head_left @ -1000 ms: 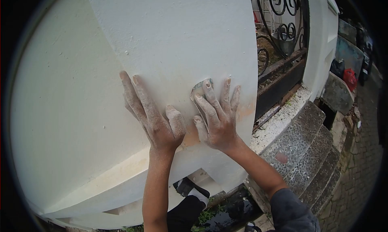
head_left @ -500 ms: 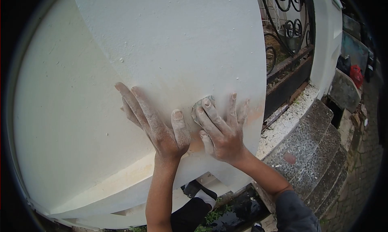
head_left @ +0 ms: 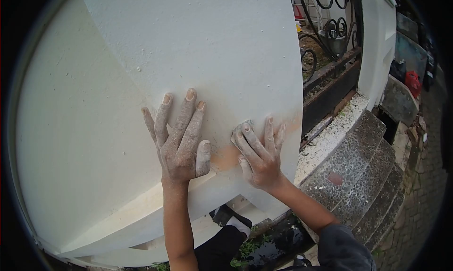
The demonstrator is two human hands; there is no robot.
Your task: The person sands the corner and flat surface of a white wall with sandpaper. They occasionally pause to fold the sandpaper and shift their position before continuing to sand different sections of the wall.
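Note:
A white painted wall fills most of the view. My left hand lies on it with fingers spread, coated in pale dust and holding nothing. To its right, my right hand presses a small greyish piece of sandpaper to the wall under its index and middle fingers. Part of that piece is hidden by the fingers. Between the hands shows an orange-brown patch where the white coat is worn away.
A ledge runs along the wall's foot. My foot in a dark sandal rests below, beside a ditch with dark water. At right stand a black iron gate and speckled stone steps. A red bag lies farther off.
My left hand has turned more upright, its fingers now spread wider on the wall. My right hand, with the sandpaper, has shifted slightly; more of the orange-brown patch shows between the hands.

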